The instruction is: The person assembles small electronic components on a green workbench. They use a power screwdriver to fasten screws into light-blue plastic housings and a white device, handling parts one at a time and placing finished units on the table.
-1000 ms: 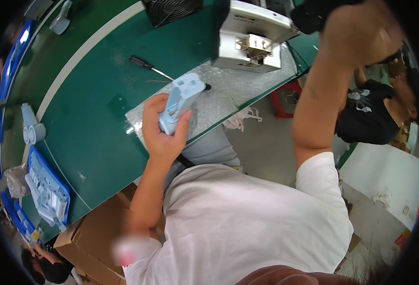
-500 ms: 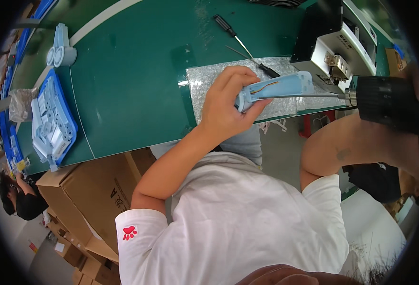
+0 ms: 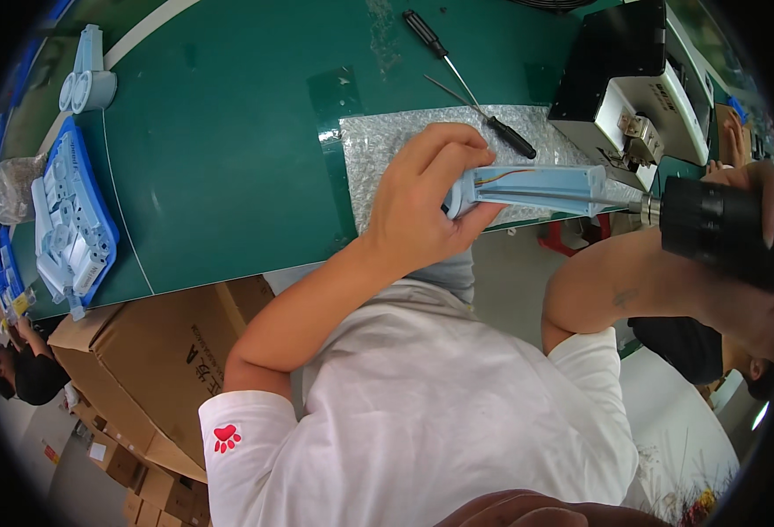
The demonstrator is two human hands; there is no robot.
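Observation:
My left hand (image 3: 426,198) is closed around one end of a light blue plastic housing (image 3: 589,183), long and hollow with its open side showing. Thin red and yellow wires (image 3: 505,176) lie inside it. From the right, the long thin bit of a black electric screwdriver (image 3: 707,220) runs lengthwise into the housing; its tip is near my left fingers, and I cannot tell what it touches. My right hand (image 3: 766,198) grips the screwdriver's body at the dark rim of the picture, partly cut off.
Under the housing lies bubble wrap (image 3: 374,145) on the green table (image 3: 229,149), with a black-handled screwdriver (image 3: 511,138) and another screwdriver (image 3: 424,33). A black-and-white machine (image 3: 611,75) stands right. Left are a blue tray (image 3: 110,250) of parts and blue pieces (image 3: 95,90). Co-workers are at both sides.
The housing has turned and shifted slightly right and nearer me. The bit, earlier along its near edge, now lies within its hollow. The view has shifted a little.

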